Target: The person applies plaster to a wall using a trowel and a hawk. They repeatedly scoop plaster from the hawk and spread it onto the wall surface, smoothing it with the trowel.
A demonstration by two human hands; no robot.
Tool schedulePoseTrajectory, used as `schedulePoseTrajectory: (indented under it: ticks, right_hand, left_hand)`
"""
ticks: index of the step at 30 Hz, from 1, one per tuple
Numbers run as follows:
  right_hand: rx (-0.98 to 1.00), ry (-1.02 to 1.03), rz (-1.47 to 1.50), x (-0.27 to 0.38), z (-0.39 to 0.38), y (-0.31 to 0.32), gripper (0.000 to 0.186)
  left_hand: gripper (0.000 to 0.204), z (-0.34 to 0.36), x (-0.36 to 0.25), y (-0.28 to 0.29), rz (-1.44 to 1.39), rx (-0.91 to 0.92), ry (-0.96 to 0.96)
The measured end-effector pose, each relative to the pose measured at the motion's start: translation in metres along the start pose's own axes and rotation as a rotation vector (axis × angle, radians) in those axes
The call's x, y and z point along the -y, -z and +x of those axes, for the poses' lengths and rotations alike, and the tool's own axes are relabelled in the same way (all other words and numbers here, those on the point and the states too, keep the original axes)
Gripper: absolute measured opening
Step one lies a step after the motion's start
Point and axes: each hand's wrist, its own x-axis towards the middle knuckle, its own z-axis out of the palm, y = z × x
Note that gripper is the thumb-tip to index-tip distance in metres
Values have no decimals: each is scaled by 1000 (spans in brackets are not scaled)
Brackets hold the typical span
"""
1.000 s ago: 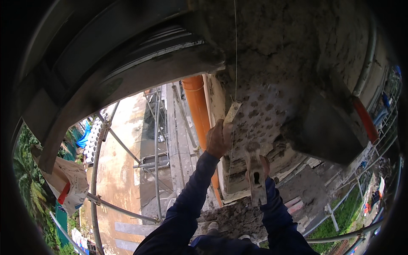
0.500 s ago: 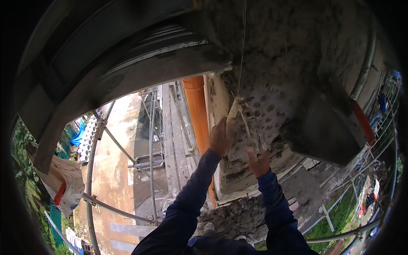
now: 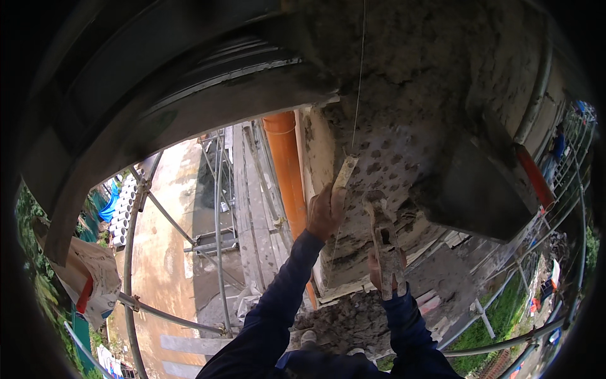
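the left hand (image 3: 325, 211) is closed around the lower end of a pale wooden stick (image 3: 344, 174), which it presses flat against the rough plaster wall (image 3: 404, 126); a thin string (image 3: 360, 69) hangs down the wall straight to the top of the stick. the right hand (image 3: 386, 268) sits lower and just to the right, its fingers wrapped round the handle of a mortar-caked trowel (image 3: 379, 224) whose blade points up at the wall beside the stick. both grips are pressed tight on their tools. dark blue sleeves run from both hands to the lower edge. an orange pipe (image 3: 284, 158) runs down the wall corner just left of the left hand. below the hands lies a heap of grey mortar (image 3: 344, 319). grey scaffold poles (image 3: 218, 221) cross on the left. far left, a pale sack with a red band (image 3: 91, 278) hangs by the poles, and past it a blue sheet (image 3: 110, 205) with a row of white pipes (image 3: 123, 215) on the ground.
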Motion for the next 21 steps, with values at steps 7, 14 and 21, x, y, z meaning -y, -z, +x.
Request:
schedulePoseTrajectory:
  ticks: [7,14,21]
  right_hand:
    - [115,237,381,-45,41,-9,31]
    - [78,432,29,-29,33,-4,25]
    - [-75,-202,108,-27,53,-24,30]
  left_hand:
    - [35,2,-5,-3,28,29,46]
    - [37,0,-7,-8,-1,-4,85]
    - [40,0,-11,-13,-9,-52,107]
